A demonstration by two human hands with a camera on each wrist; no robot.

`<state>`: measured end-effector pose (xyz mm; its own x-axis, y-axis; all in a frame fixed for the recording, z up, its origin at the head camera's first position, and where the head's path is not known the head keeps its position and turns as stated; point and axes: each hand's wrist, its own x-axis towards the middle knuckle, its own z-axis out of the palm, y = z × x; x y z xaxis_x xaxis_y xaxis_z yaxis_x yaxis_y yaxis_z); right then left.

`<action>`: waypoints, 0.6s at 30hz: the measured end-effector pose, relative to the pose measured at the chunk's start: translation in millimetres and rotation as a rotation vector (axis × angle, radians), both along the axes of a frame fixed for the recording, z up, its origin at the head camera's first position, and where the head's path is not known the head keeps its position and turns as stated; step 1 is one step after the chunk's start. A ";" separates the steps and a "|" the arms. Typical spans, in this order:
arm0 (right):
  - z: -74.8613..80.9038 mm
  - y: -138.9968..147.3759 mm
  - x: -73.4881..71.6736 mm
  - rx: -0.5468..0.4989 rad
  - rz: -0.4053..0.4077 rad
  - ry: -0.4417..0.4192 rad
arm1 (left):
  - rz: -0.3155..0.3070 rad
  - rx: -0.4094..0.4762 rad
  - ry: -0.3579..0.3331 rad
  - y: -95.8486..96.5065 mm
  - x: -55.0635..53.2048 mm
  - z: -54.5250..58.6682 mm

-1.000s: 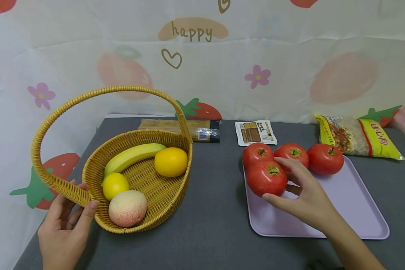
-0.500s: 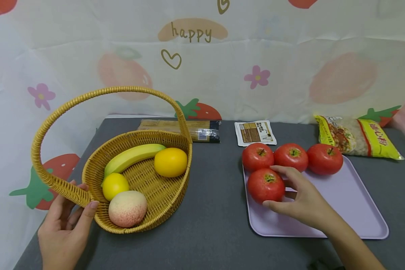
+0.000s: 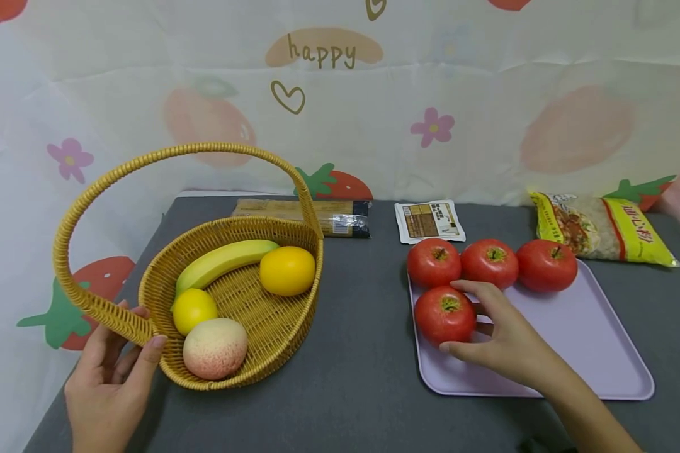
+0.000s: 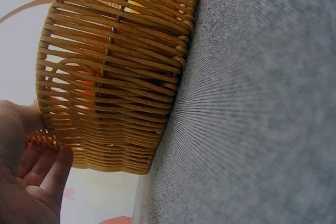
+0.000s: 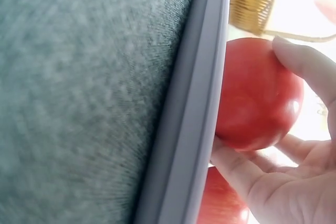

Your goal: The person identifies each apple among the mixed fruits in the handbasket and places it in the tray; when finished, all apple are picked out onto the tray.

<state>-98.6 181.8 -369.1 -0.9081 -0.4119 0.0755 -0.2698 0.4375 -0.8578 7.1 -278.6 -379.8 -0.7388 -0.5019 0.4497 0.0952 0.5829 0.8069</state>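
Note:
My left hand (image 3: 110, 384) holds the near end of the handle on a wicker basket (image 3: 297, 333), thumb on one side and fingers behind. Inside lie a banana (image 3: 221, 263), a yellow lemon (image 3: 195, 311), an orange-yellow fruit (image 3: 287, 270) and a peach (image 3: 215, 349). With thumb and fingers spread around it, my right hand (image 3: 504, 340) holds a red apple (image 3: 444, 316) at the left side of a lilac tray (image 3: 589, 352). In the right wrist view this apple (image 5: 257, 95) sits right by the tray's edge (image 5: 191, 108). Three more apples (image 3: 490, 263) line the tray's back.
Behind the basket lies a pack of dry noodles (image 3: 340, 219). A small white and brown packet (image 3: 430, 221) is behind the tray, and a yellow bag (image 3: 600, 228) at the back right. A printed cloth (image 3: 374, 157) hangs behind the grey table (image 3: 368, 377).
My right hand has brought the apple down and slightly nearer onto the tray, away from the apple behind it. The left hand and basket have stayed put.

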 end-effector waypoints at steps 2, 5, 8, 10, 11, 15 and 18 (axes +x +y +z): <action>-0.5 -0.8 0.6 0.003 0.015 0.004 | 0.005 -0.004 -0.008 0.3 -0.1 0.5; -0.7 -1.5 1.1 0.021 0.028 0.022 | 0.007 -0.021 -0.025 0.5 -0.2 2.1; -0.9 -1.4 0.4 0.042 0.036 0.057 | -0.002 -0.074 -0.055 0.6 0.8 6.5; -1.2 -0.6 -0.2 0.056 0.041 0.086 | -0.011 -0.143 -0.093 0.1 2.4 11.3; -1.4 -0.2 -0.4 0.064 0.043 0.100 | -0.017 -0.183 -0.125 -0.2 3.3 14.7; -1.3 1.3 -0.9 0.088 0.057 0.149 | -0.031 -0.374 -0.380 -4.5 8.6 31.3; 0.5 0.6 -1.7 0.103 0.072 0.177 | -0.062 -0.497 -0.694 -8.8 12.1 46.2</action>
<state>-100.3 182.4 -368.6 -0.8523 -0.4890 0.1856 -0.4462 0.4946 -0.7459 19.1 -287.5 -333.6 -0.9480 -0.3153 0.0429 -0.2820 0.8948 0.3461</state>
